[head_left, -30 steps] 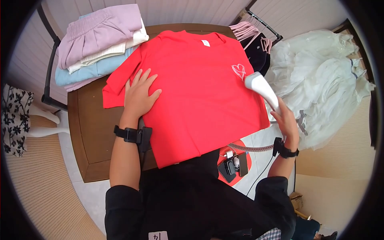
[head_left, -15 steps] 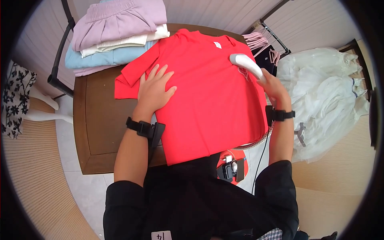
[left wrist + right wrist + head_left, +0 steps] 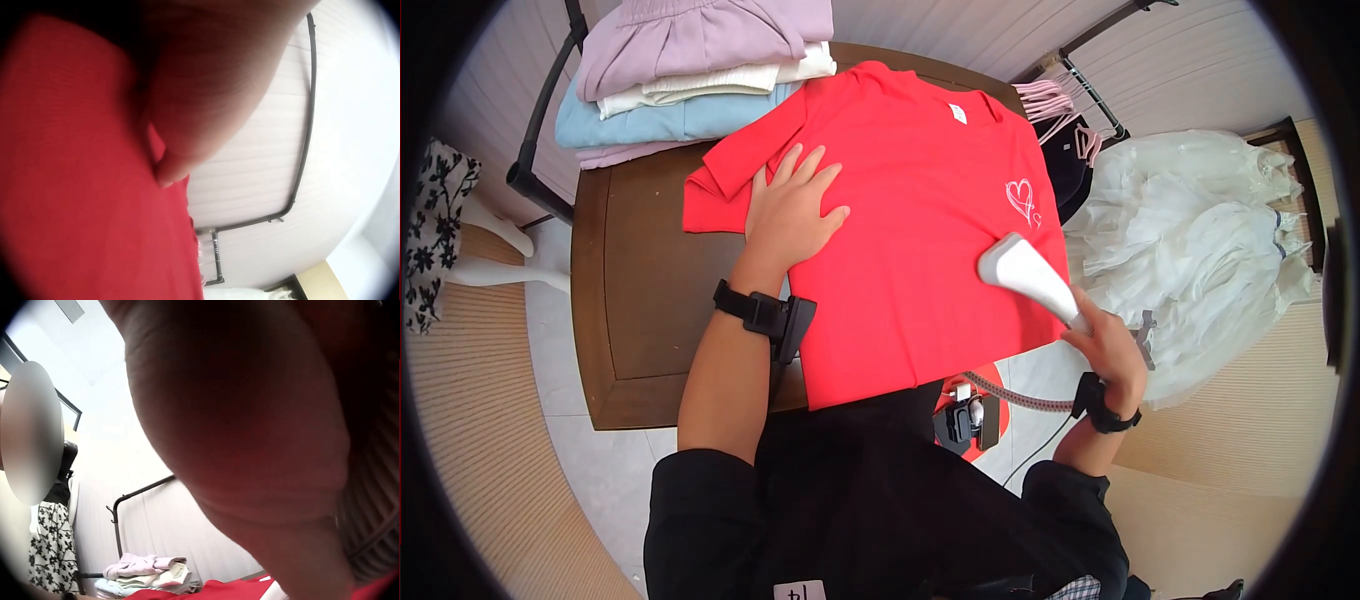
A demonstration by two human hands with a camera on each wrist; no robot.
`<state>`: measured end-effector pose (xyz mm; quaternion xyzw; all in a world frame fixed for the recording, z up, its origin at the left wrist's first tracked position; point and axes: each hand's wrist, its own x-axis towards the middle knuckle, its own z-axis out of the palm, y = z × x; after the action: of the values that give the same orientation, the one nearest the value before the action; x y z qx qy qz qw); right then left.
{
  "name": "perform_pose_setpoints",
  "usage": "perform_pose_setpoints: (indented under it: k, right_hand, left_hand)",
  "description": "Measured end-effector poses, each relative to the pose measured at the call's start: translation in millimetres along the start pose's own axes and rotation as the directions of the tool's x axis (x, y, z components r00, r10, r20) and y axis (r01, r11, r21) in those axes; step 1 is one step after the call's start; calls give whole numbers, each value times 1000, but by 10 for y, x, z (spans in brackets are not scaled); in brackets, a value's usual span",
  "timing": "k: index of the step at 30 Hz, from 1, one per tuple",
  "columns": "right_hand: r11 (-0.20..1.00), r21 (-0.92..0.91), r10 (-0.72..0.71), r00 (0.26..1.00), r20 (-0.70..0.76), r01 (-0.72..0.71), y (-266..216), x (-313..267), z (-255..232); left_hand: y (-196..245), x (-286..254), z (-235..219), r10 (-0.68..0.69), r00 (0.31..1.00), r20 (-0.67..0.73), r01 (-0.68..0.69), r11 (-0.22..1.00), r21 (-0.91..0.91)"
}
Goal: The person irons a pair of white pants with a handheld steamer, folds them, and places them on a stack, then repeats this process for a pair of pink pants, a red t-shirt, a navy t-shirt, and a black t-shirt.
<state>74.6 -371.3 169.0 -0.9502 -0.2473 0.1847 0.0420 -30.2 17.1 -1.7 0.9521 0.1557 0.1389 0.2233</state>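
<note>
A red T-shirt (image 3: 900, 230) with a small heart print lies on the brown wooden table (image 3: 640, 300). My left hand (image 3: 792, 222) rests flat on its left side near the folded sleeve, fingers spread. In my right hand (image 3: 1112, 352) is the handle of a white handheld steamer (image 3: 1025, 272), its head on or just over the shirt below the heart; contact cannot be told. The left wrist view shows the left hand (image 3: 212, 81) against the red cloth. The right hand (image 3: 244, 437) fills much of the right wrist view, hiding the steamer.
Folded clothes (image 3: 690, 110) are stacked at the table's back left. Pink hangers (image 3: 1045, 100) hang on a rack behind, and white dresses (image 3: 1190, 240) stand at the right. A ribbed hose (image 3: 1020, 400) runs below the shirt, past a red stool (image 3: 1001, 405) holding small devices.
The steamer went from beside the heart up and over it, then down toward the shirt's lower right, uncovering the print. My left hand has stayed on the shirt while the view shifted.
</note>
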Motion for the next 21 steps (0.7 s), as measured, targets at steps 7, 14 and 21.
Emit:
perform_pose_setpoints:
  k: [7,14,21]
  right_hand:
    - [959,-28,-284,956,-66,283,-788,221,349]
    - [928,80,-354,929,-107,363,-1171,334,639]
    - [931,135,-313,932,-185,339,-1028,296,798]
  left_hand:
    - [-8,-3,6,21,1000,-15,-21,1000,-1]
    - [-52,10,-18,-18,1000,-11,16,993,-116]
    - [530,-232,-187,423,904,-60,-403,797,-450]
